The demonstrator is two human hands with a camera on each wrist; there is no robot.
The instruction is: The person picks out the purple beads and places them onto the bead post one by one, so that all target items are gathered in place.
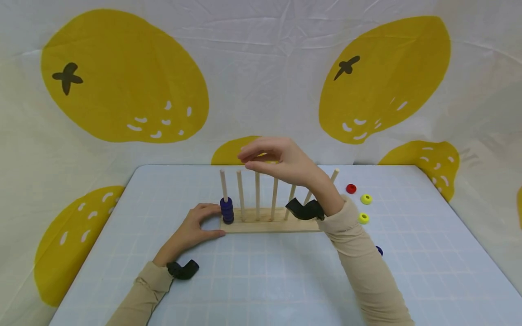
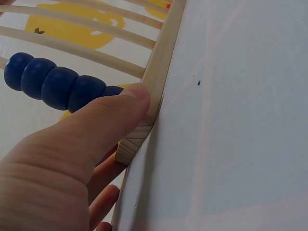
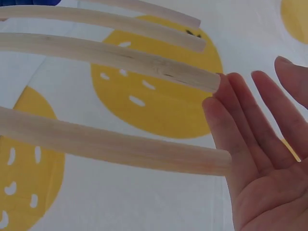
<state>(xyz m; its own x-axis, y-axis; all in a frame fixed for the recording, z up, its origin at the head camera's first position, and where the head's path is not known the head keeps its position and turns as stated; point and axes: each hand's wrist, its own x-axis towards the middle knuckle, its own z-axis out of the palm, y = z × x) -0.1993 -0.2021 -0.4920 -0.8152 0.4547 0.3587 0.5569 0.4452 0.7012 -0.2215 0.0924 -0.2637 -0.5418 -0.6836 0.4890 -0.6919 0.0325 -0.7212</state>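
A wooden peg stand (image 1: 273, 227) with a row of upright pegs sits on the table. On its leftmost peg is a stack of dark blue rings (image 1: 226, 210), seen side-on in the left wrist view as rounded blue rings (image 2: 58, 88). My left hand (image 1: 195, 230) grips the left end of the base, thumb in front and fingers around the back. Above the middle pegs hovers my right hand (image 1: 281, 158), empty, its fingers gently bent. In the right wrist view, bare pegs (image 3: 115, 144) reach toward its palm and fingers.
Right of the stand lie a red ring (image 1: 351, 189) and two yellow rings (image 1: 366, 199). A blue ring (image 1: 379, 250) is partly hidden by the right sleeve (image 1: 363, 262). Behind the pale checked table (image 1: 253, 276) hangs a white cloth (image 1: 261, 86) with large yellow fruit shapes.
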